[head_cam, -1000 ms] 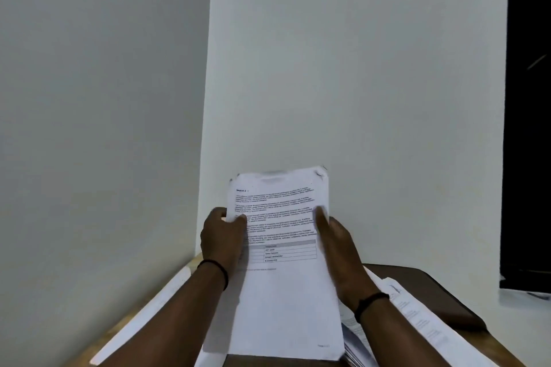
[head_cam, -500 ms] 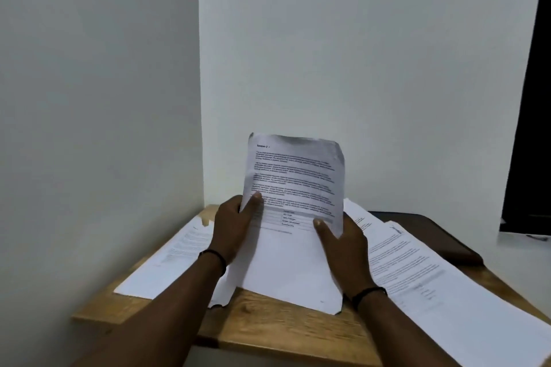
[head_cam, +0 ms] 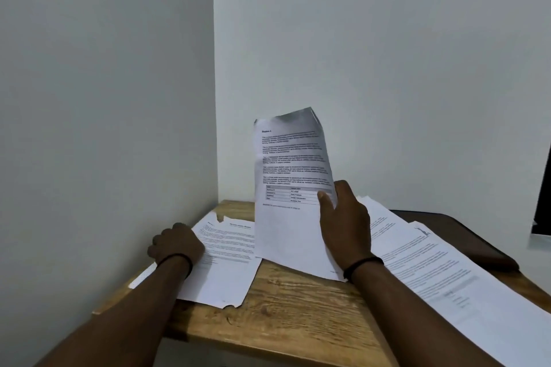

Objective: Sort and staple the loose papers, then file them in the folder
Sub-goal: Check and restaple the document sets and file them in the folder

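We are holding one printed sheet (head_cam: pixel 290 188) upright in our right hand (head_cam: pixel 346 226), thumb laid on its front by the small table of text, the fingers behind the paper and out of sight; its lower edge is hanging just over the desk. Our left hand (head_cam: pixel 176 243) is resting on the left stack of papers (head_cam: pixel 226 256), knuckles up and fingers curled under; whether it is pinching a sheet or only pressing, we cannot tell.

Progress, as we are judging it: we are in the sorting stage. Two groups are lying out, the left stack with a torn-looking top corner, and a longer spread of pages (head_cam: pixel 432 265) fanning to our right. Nothing is looking stapled, and we are seeing no stapler. A dark flat thing (head_cam: pixel 465 235) is lying partly under the right-hand pages at the far edge; it may be the folder, but we cannot confirm that. Stapling and filing are both waiting.

Surface and room: we are working at a small wooden desk (head_cam: pixel 283 307), grain showing, pushed into a corner where two plain pale walls (head_cam: pixel 387 53) are meeting. A dark vertical strip (head_cam: pixel 544 188), perhaps a window or doorway, is showing at the far right. Light is dim and even.
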Tool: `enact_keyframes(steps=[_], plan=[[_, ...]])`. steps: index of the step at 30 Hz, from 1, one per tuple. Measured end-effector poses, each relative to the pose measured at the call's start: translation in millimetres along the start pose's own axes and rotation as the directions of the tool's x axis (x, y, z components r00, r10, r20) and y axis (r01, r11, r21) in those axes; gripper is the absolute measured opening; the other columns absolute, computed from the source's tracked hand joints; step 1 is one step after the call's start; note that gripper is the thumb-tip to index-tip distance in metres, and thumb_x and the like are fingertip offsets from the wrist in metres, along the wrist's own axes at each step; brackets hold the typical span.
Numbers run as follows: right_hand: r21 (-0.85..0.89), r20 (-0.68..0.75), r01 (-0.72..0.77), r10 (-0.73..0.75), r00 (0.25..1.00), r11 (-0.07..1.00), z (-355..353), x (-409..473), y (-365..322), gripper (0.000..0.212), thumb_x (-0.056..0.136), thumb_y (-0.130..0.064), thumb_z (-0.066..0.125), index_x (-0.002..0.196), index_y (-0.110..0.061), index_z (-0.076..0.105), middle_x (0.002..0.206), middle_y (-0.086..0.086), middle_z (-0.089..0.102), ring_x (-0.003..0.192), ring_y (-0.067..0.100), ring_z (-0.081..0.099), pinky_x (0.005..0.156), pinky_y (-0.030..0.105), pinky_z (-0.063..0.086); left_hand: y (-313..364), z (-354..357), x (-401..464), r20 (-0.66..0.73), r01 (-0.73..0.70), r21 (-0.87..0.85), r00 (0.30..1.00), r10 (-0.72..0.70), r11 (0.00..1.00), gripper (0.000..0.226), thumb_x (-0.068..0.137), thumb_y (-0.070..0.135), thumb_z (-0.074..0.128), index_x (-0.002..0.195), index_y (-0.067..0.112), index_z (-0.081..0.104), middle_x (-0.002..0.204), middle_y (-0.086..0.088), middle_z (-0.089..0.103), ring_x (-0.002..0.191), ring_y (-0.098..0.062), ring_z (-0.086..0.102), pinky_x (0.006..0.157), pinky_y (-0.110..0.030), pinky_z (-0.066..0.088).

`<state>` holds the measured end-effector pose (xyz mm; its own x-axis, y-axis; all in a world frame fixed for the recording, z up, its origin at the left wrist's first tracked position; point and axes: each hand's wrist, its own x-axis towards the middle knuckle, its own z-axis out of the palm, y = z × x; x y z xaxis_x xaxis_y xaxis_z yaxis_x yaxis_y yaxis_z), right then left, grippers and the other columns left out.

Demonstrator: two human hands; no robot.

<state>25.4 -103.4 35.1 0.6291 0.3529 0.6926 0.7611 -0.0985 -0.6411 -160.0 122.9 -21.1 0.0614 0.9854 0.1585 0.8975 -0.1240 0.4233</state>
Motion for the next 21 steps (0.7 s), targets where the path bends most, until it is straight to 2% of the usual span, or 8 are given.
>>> enact_keyframes(steps=[2, 6, 8, 10, 13, 15, 18, 21], plan=[[0.023, 0.014, -0.027, 0.027, 1.000, 0.999, 2, 0, 1, 0.013, 0.103, -0.030, 0.048, 0.109, -0.019, 0.049, 0.097, 0.009, 0.069, 0.087, 0.034, 0.063, 0.072, 0.043, 0.055, 1, 2, 1, -0.007, -0.014, 0.005, 1.000, 0.014, 1.000, 0.035, 0.087, 0.028, 0.059, 0.118, 0.014, 0.053, 0.127, -0.010, 0.058, 0.120, -0.031, 0.053, 0.099, -0.038, 0.040], [-0.046, -0.027, -0.018, 0.017, 0.999, 0.999, 0, 1, 2, 0.016, 0.104, -0.023, 0.042, 0.118, -0.016, 0.045, 0.094, 0.013, 0.068, 0.082, 0.034, 0.062, 0.064, 0.034, 0.045, 6, 1, 5, -0.053, -0.118, -0.269, 0.993, 0.108, 0.956, 0.010, 0.090, 0.019, 0.061, 0.090, 0.010, 0.060, 0.101, -0.011, 0.065, 0.092, -0.030, 0.062, 0.074, -0.033, 0.045], [-0.105, -0.083, -0.024, 0.015, 0.996, 0.994, -2, 6, 1, 0.020, 0.103, -0.018, 0.042, 0.123, -0.016, 0.043, 0.092, 0.015, 0.068, 0.080, 0.037, 0.062, 0.063, 0.034, 0.044, 11, -4, 10, -0.161, -0.237, -0.410, 0.969, 0.186, 0.881, 0.026, 0.093, 0.021, 0.062, 0.073, 0.007, 0.054, 0.080, -0.010, 0.062, 0.074, -0.027, 0.058, 0.061, -0.031, 0.041], [-0.155, -0.127, -0.028, 0.008, 0.992, 0.987, -4, 11, -2, 0.029, 0.102, -0.014, 0.041, 0.130, -0.019, 0.042, 0.094, 0.017, 0.069, 0.082, 0.041, 0.063, 0.065, 0.038, 0.048, 19, -17, 9, -0.240, -0.317, -0.602, 0.947, 0.212, 0.733, 0.036, 0.095, 0.022, 0.063, 0.067, 0.003, 0.052, 0.067, -0.008, 0.055, 0.063, -0.024, 0.051, 0.054, -0.030, 0.034], [-0.120, -0.150, -0.013, -0.005, 0.989, 0.993, -5, 15, -14, 0.040, 0.101, -0.011, 0.038, 0.139, -0.023, 0.039, 0.100, 0.014, 0.067, 0.088, 0.040, 0.063, 0.072, 0.041, 0.052, 31, -50, 2, -0.212, -0.274, -0.896, 0.955, 0.206, 0.350, 0.026, 0.096, 0.019, 0.065, 0.076, 0.003, 0.062, 0.069, -0.005, 0.058, 0.068, -0.021, 0.053, 0.056, -0.026, 0.041], [-0.025, -0.156, -0.032, 0.028, 0.987, 0.999, -5, 18, -22, 0.039, 0.102, -0.011, 0.036, 0.138, -0.024, 0.042, 0.104, 0.010, 0.067, 0.091, 0.036, 0.062, 0.075, 0.039, 0.052, 35, -71, -5, -0.161, -0.207, -0.960, 0.959, 0.235, 0.186, 0.015, 0.097, 0.016, 0.063, 0.087, 0.006, 0.068, 0.074, 0.000, 0.067, 0.064, -0.017, 0.062, 0.053, -0.022, 0.050], [0.197, -0.087, -0.118, 0.138, 0.987, 0.973, 0, 24, -31, 0.036, 0.101, -0.007, 0.036, 0.130, -0.021, 0.052, 0.107, -0.001, 0.065, 0.094, 0.025, 0.059, 0.079, 0.030, 0.044, 42, -86, -9, -0.038, -0.065, -0.996, 0.934, 0.355, 0.066, 0.012, 0.094, 0.016, 0.067, 0.097, 0.005, 0.071, 0.087, -0.006, 0.076, 0.076, -0.021, 0.073, 0.069, -0.030, 0.060], [0.475, 0.066, -0.247, 0.246, 0.967, 0.845, 4, 28, -37, 0.029, 0.098, -0.004, 0.039, 0.107, -0.019, 0.062, 0.099, -0.004, 0.069, 0.097, 0.026, 0.064, 0.083, 0.035, 0.051, 50, -89, -15, 0.083, 0.069, -0.996, 0.894, 0.440, 0.049, 0.040, 0.082, 0.019, 0.077, 0.114, -0.003, 0.069, 0.109, -0.019, 0.073, 0.103, -0.037, 0.069, 0.097, -0.050, 0.053]])
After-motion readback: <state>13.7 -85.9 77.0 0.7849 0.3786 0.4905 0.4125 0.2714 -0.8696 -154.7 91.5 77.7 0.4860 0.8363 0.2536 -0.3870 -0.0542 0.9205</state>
